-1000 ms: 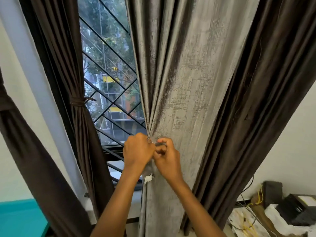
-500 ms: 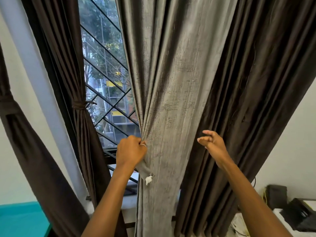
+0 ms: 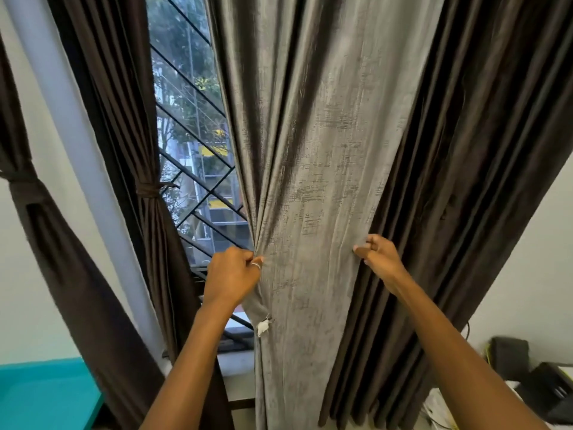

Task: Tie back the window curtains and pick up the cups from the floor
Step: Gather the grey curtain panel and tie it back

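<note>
A wide curtain hangs in front of me, its pale grey lining [image 3: 322, 187] facing me and dark brown folds [image 3: 465, 181] to the right. My left hand [image 3: 232, 276] grips the gathered left edge of the grey lining at waist height. My right hand [image 3: 376, 259] is at the seam between grey lining and brown folds, thumb and fingers pinching the fabric edge. A small white tag [image 3: 263, 328] dangles below my left hand. The left brown curtain [image 3: 145, 150] is tied with a band [image 3: 148, 191]. No cups are in view.
The window's black diagonal grille [image 3: 198, 181] shows between the curtains. Another tied brown curtain [image 3: 46, 228] hangs at far left beside a white pillar [image 3: 71, 144]. A teal surface [image 3: 43, 395] lies at bottom left. Black devices and cables [image 3: 527, 377] sit at bottom right.
My right hand has left my left hand and swung right across the grey lining to the brown folds. My left hand keeps its grip on the left edge.
</note>
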